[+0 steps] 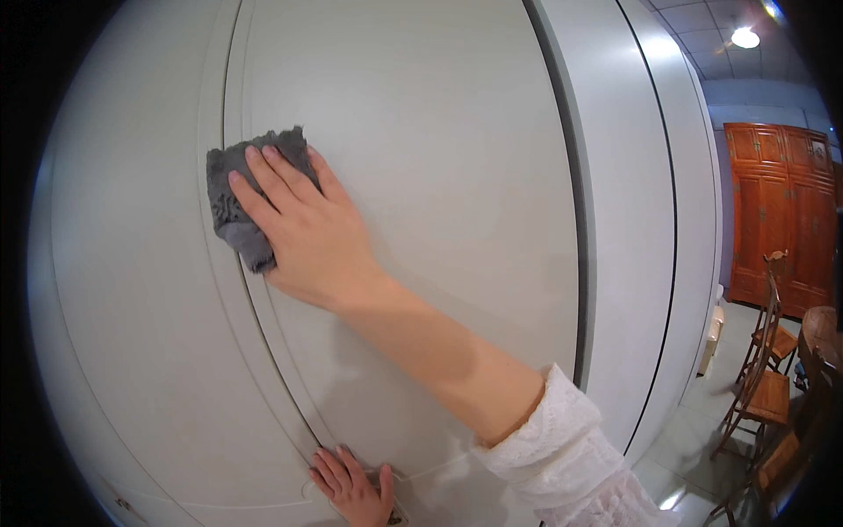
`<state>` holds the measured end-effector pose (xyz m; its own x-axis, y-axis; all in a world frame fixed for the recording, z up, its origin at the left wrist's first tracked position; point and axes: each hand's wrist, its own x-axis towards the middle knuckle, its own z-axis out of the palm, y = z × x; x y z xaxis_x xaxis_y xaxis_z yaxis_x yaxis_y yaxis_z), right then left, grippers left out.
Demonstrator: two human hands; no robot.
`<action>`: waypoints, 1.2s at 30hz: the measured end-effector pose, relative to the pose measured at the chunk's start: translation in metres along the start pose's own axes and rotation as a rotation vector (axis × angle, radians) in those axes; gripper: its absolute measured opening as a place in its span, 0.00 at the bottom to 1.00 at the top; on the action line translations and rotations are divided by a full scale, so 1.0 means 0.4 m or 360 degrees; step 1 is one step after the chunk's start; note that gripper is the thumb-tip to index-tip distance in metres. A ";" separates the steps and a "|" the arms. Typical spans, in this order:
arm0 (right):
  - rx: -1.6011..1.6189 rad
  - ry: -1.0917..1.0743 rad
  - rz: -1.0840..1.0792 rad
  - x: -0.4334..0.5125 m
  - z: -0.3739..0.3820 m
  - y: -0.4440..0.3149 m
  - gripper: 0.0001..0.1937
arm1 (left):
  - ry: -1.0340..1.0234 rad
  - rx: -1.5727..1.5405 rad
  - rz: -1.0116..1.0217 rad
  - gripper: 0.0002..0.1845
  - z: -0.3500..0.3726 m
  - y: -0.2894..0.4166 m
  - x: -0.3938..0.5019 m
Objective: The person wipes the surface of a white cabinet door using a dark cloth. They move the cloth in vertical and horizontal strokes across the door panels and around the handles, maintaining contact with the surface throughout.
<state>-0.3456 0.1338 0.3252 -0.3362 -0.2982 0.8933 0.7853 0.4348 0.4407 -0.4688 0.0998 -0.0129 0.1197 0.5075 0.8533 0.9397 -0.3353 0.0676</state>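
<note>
My right hand (323, 240) presses a folded grey cloth (227, 168) flat against a pale cabinet door (448, 165). The cloth lies across the dark vertical seam between two doors, and its edges look frayed. Three fingers spread over its top; the thumb is hidden. A white sleeve (553, 448) is pushed up that forearm. Lower down, my left hand (355, 491) rests on the door with its thumb apart from the fingers and no object in it. Beside its wrist, part of a metal fitting (396, 515) shows, mostly covered.
Another pale door panel (132, 263) continues to the left. A dark grey vertical strip (579, 263) borders the door on the right. Beyond the cabinet's side stand wooden chairs (767, 395), a wooden table (820, 336) and a tall reddish wooden wardrobe (764, 217) on a tiled floor.
</note>
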 end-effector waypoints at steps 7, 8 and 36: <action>-0.0457 0.0305 0.0289 0.102 -0.065 0.250 0.25 | -0.0101 -0.0034 -0.0015 0.44 -0.005 -0.008 -0.004; -0.0536 0.0336 0.0436 0.100 -0.094 0.299 0.24 | -0.0083 -0.0011 0.0008 0.44 -0.007 -0.006 -0.004; -0.0451 0.0293 0.0335 -0.113 -0.202 0.276 0.23 | 0.0135 0.0122 0.0182 0.40 -0.001 -0.012 -0.004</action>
<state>-0.2018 0.1266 0.3262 -0.0740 -0.3861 0.9195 0.9481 0.2585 0.1849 -0.4735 0.1004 -0.0143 0.2031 0.3996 0.8939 0.9435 -0.3240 -0.0695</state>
